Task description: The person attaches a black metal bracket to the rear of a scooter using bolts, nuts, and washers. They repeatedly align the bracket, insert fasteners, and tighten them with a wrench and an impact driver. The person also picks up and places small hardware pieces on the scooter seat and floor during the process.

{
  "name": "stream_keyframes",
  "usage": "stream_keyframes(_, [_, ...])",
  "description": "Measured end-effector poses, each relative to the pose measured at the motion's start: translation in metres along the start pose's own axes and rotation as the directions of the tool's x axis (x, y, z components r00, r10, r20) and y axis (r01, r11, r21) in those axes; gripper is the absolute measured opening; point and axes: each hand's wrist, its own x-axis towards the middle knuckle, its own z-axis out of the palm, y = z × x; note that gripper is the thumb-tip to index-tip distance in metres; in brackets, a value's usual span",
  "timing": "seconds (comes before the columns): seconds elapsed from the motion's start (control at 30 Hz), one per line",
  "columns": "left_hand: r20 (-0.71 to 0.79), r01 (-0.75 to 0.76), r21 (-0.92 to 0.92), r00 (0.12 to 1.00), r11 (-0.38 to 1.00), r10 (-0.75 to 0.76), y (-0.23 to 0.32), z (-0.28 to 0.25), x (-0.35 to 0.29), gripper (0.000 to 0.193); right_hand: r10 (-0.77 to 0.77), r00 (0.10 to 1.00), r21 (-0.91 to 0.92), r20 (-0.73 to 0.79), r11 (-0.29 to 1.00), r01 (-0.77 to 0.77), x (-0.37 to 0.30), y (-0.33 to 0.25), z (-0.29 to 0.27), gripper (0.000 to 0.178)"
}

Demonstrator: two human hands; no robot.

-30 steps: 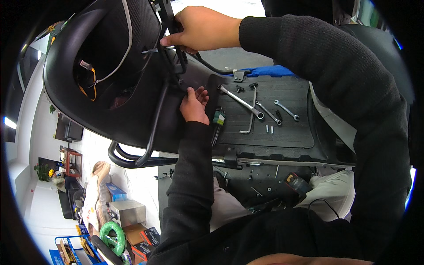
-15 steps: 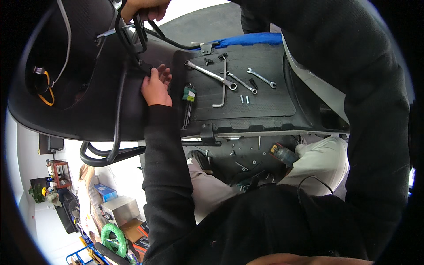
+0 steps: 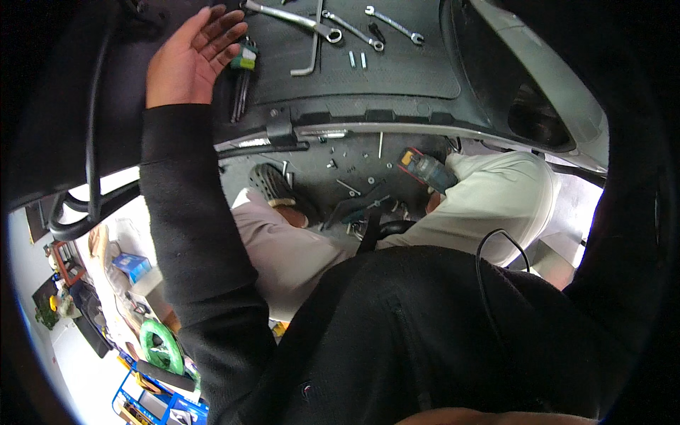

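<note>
My left hand (image 3: 190,60) is raised over the left part of the black ribbed panel, palm showing and fingers apart. Its fingertips are near a hex key set (image 3: 244,60) in a green holder, and it grips nothing. Right of it on the panel lie a long ring wrench (image 3: 294,18), an L-shaped hex key (image 3: 314,53), a combination wrench (image 3: 354,32) and a shorter wrench (image 3: 395,25). Two small silver pins (image 3: 358,60) rest below these. My right hand is out of view; only its dark sleeve runs up the right side.
A bent black tube (image 3: 92,120) stands at the left. Below the panel's edge, loose bolts and washers (image 3: 347,188) and a yellow-and-dark power tool (image 3: 428,168) are near my legs. At lower left are a green ring-shaped roll (image 3: 161,347) and a blue box (image 3: 131,267).
The view has swung down, so the panel and tools appear higher. My left hand has come away from the black tube frame. My right hand, formerly at the top on that frame, has left the view.
</note>
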Motion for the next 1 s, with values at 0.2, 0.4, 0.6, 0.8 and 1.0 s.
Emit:
stream_keyframes(0.2, [0.333, 0.054, 0.632, 0.882, 0.773, -0.334, 0.006, 0.04, -0.06, 0.037, 0.166, 0.933, 0.295, 0.32, 0.918, -0.265, -0.103, -0.08, 0.105, 0.031])
stream_keyframes(0.4, [0.516, -0.009, 0.779, 0.578, 0.627, -0.632, -0.045, 0.079, -0.096, 0.027, 0.204, 0.819, 0.361, 0.536, 0.822, -0.441, -0.162, -0.106, 0.222, 0.03])
stream_keyframes(0.6, [0.233, -0.235, 0.964, 0.524, 0.124, -0.819, -0.237, 0.069, -0.124, 0.027, 0.21, 0.701, 0.346, 0.681, 0.751, -0.562, -0.213, -0.147, 0.362, 0.03])
stream_keyframes(0.8, [0.287, -0.199, 0.954, 0.817, 0.222, -0.5, -0.427, 0.059, -0.152, 0.034, 0.197, 0.631, 0.326, 0.751, 0.72, -0.613, -0.246, -0.155, 0.431, 0.031])
stream_keyframes(1.0, [0.359, -0.278, 0.92, 0.883, 0.278, -0.304, -0.498, 0.107, -0.171, 0.029, 0.202, 0.639, 0.321, 0.742, 0.73, -0.604, -0.239, -0.103, 0.393, 0.034])
